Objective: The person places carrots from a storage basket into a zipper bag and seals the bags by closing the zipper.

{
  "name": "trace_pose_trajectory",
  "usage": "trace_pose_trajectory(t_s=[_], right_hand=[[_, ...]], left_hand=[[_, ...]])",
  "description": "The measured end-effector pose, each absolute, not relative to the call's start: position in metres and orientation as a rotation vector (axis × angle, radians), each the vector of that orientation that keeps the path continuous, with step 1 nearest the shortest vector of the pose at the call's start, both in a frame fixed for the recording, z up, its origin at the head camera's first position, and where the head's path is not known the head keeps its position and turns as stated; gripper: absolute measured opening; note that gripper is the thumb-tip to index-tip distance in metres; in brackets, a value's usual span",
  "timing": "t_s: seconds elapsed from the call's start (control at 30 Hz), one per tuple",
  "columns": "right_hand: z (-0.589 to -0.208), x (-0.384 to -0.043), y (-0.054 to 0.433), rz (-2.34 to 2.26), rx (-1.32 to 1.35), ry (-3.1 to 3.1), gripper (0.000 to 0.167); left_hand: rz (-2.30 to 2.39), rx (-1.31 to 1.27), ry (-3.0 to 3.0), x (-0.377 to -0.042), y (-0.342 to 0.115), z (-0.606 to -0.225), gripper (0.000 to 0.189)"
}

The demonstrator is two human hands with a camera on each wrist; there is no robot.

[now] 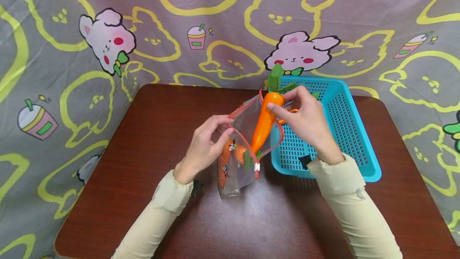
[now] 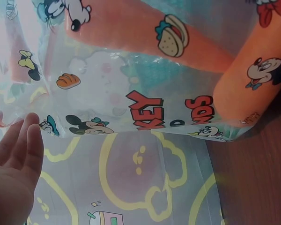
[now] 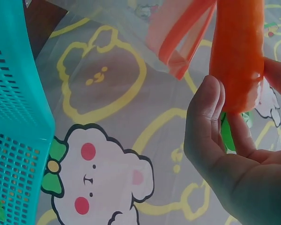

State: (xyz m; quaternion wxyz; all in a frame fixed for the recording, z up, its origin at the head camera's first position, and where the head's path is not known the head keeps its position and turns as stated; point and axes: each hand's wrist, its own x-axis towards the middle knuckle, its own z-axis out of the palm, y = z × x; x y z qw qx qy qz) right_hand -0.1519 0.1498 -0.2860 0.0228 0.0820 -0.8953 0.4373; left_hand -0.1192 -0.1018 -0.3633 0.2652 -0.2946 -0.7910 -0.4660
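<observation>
Right hand (image 1: 305,117) pinches 1 artificial carrot (image 1: 264,123), seemingly light, stiff, slippery, best held by its thick top; left hand (image 1: 205,145) pinches a slider bag (image 1: 237,174) open.

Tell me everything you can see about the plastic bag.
The bag looks like thin clear plastic, printed with cartoon characters, food pictures and red lettering. Red strips edge its open mouth, with a white slider at one end. Orange carrots show inside. It is roughly upright over the brown table, left of the blue basket. The left hand holds its red edge, while the right hand holds another carrot slanting tip-down into the mouth.
</observation>
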Motion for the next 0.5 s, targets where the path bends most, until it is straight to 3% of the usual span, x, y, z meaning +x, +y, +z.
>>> trace_pose_trajectory(t_s=[0.5], right_hand=[[-0.2881,-0.1458,0.1419,1.293,0.324,-2.804,0.042]], left_hand=[[-1.285,-0.801,-2.136,-0.1181,-0.1027,-0.3630,0.026]])
